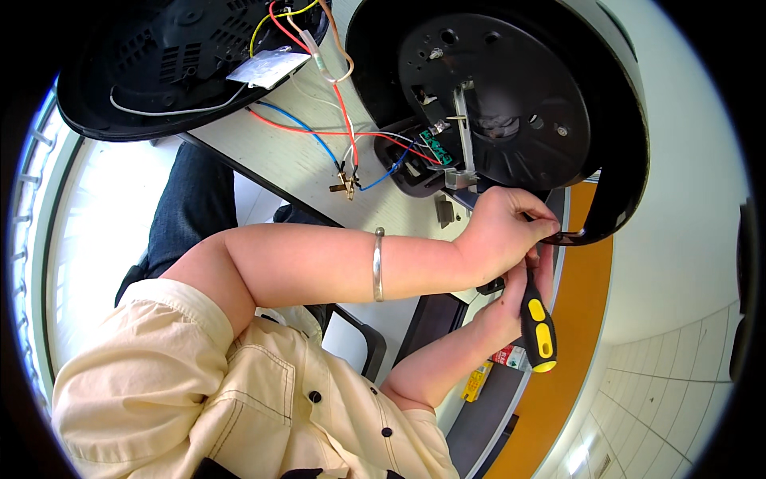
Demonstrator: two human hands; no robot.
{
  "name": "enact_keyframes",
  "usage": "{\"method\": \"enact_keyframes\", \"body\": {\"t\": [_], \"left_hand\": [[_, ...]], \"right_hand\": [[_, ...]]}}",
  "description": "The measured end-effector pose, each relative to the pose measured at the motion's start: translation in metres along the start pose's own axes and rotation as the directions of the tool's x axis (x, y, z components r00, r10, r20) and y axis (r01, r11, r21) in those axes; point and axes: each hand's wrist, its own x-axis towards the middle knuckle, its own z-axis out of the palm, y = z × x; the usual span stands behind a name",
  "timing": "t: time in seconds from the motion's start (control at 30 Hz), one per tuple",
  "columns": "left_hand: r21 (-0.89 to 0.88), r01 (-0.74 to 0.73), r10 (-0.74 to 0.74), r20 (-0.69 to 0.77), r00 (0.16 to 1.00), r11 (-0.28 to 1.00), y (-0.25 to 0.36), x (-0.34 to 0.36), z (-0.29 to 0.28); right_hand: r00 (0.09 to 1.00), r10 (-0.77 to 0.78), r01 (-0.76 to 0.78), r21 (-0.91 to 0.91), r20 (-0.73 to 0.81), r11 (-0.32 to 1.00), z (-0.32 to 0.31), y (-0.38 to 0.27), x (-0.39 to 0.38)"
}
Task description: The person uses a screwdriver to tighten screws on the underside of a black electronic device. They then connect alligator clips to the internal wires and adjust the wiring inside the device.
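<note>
Forearm (pixel 319 259) across, L hand (pixel 507 230) pinched at blk housing rim (pixel 626 160); R hand (pixel 515 299) below, curled round screwdriver (pixel 538 331).

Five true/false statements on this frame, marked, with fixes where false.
1. The screwdriver has a black-and-yellow handle. True.
2. The bracelet is on the right arm. False: the silver bracelet is on the left forearm.
3. The left hand is at the rim of the big black shell. True.
4. The left hand grips the screwdriver. False: the right hand does.
5. The exposed circuit board is red. False: the circuit board is green.
</note>
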Motion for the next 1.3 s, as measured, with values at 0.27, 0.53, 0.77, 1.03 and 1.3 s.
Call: {"method": "enact_keyframes", "body": {"t": [0.27,0.53,0.77,1.03,1.3], "left_hand": [[0.1,-0.151,0.148,0.038,0.988,0.983,-0.006,0.001,-0.002],[0.019,0.078,-0.079,0.028,0.996,0.997,0.006,0.001,-0.004],[0.38,-0.346,0.339,0.088,0.937,0.858,-0.008,0.011,-0.007],[0.538,-0.657,0.571,0.347,0.744,0.529,-0.007,0.022,-0.017],[0.697,-0.618,0.392,0.487,0.78,0.364,0.013,0.023,-0.015]], "right_hand": [[0.997,-0.069,0.07,-0.025,0.026,0.997,0.0,0.001,0.0],[0.999,0.001,-0.001,-0.002,0.053,1.0,0.001,-0.001,0.002],[0.999,-0.04,0.039,0.027,0.024,0.999,0.003,0.004,0.002],[1.0,-0.012,0.012,-0.007,-0.02,1.0,0.001,0.007,0.002],[0.997,-0.07,0.069,-0.068,-0.021,0.995,0.0,0.006,0.001]]}}
